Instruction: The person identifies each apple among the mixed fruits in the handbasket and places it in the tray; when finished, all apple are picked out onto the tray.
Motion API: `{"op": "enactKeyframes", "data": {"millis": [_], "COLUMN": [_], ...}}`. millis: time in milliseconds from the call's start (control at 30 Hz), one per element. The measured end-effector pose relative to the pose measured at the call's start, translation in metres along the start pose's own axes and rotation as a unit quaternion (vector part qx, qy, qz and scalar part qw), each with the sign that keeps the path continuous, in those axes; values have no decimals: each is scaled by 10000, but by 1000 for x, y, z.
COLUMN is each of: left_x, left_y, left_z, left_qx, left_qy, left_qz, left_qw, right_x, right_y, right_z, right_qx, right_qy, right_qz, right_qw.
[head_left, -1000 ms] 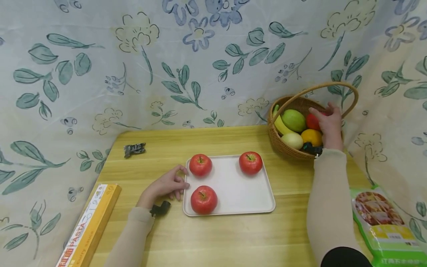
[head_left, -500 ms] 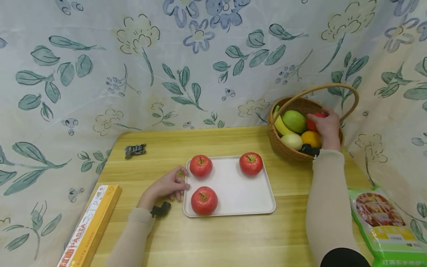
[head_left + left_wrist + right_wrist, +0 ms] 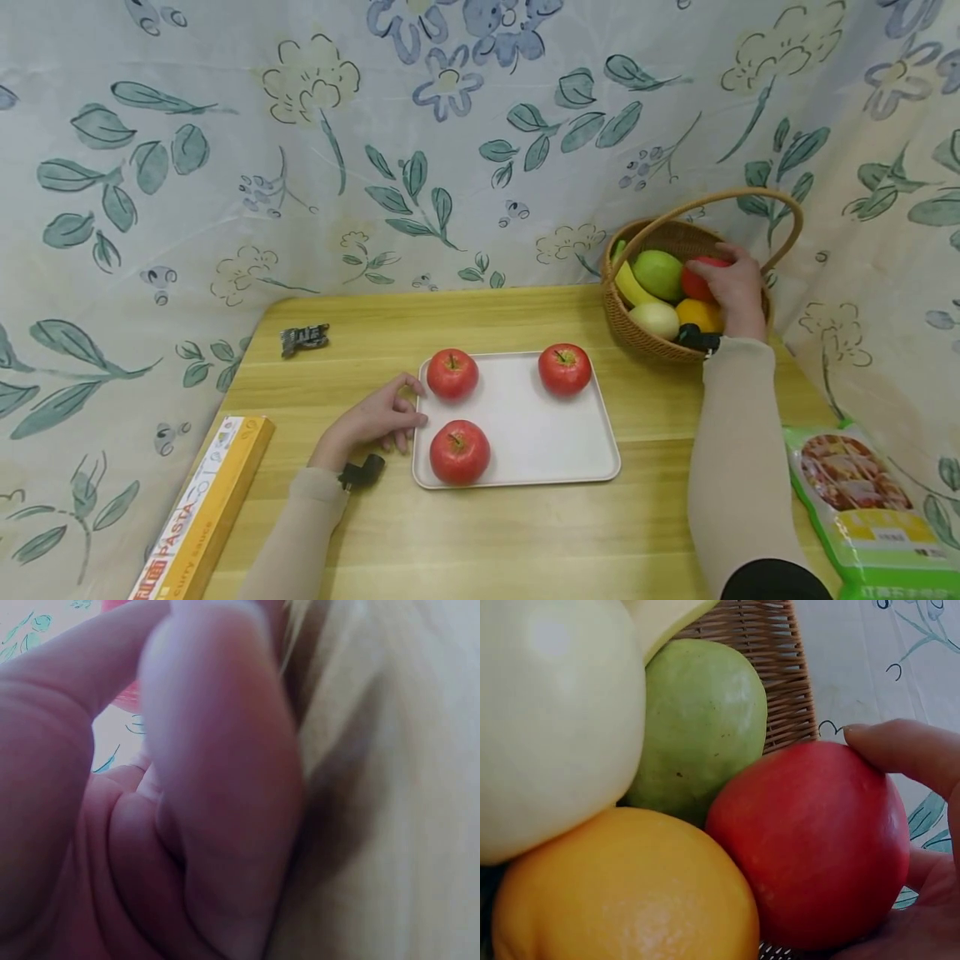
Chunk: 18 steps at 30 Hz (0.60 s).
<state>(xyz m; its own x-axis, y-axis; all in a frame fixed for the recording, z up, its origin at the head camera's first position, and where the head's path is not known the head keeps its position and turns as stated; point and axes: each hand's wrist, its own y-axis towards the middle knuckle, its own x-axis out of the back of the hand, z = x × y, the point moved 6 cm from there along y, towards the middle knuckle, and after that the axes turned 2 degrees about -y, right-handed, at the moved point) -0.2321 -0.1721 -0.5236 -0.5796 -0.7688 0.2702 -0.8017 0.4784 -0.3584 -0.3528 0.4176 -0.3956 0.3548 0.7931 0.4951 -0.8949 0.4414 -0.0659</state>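
In the wicker basket (image 3: 622, 321) at the back right, my right hand (image 3: 738, 287) grips a red apple (image 3: 810, 840), thumb and fingers on its right side. Against that apple lie a green mango-like fruit (image 3: 705, 720) and an orange (image 3: 630, 892). A pale round fruit (image 3: 555, 712) and a banana (image 3: 632, 283) are at the basket's left side. My left hand (image 3: 375, 417) lies at the left rim of a white tray (image 3: 532, 425), fingers loosely bent, thumb tip over the rim. Three red apples stand on the tray: back left (image 3: 452, 374), front left (image 3: 460, 452) and back right (image 3: 565, 369).
A yellow pasta box (image 3: 217, 500) lies along the table's left edge. Behind it is a small black wrapped packet (image 3: 304, 337). A green food bag (image 3: 870, 508) lies at the right edge. The basket's handle (image 3: 705, 198) arches over the fruit; floral cloth (image 3: 450, 167) hangs behind.
My right hand has come down and taken hold of the red apple in the basket, which has shifted slightly left. My left hand and the tray have stayed in place.
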Motion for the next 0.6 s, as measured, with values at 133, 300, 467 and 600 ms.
{"op": "enactKeyframes", "data": {"millis": [133,300,467,600], "left_x": [0,0,0,0], "left_y": [0,0,0,0], "left_z": [-1,0,0,0], "left_qx": [7,-4,-10,-13], "left_qy": [19,23,1,-10], "left_qz": [-19,-28,-8,11], "left_qw": [10000,10000,10000,10000], "right_x": [-1,-3,-5,-5], "right_y": [0,0,-1,-1], "right_z": [-2,-2,-1,-2], "right_qx": [-73,-13,37,50], "right_qy": [51,5,-28,-136], "right_qz": [210,361,496,581], "right_qw": [9997,9993,9988,9982]}}
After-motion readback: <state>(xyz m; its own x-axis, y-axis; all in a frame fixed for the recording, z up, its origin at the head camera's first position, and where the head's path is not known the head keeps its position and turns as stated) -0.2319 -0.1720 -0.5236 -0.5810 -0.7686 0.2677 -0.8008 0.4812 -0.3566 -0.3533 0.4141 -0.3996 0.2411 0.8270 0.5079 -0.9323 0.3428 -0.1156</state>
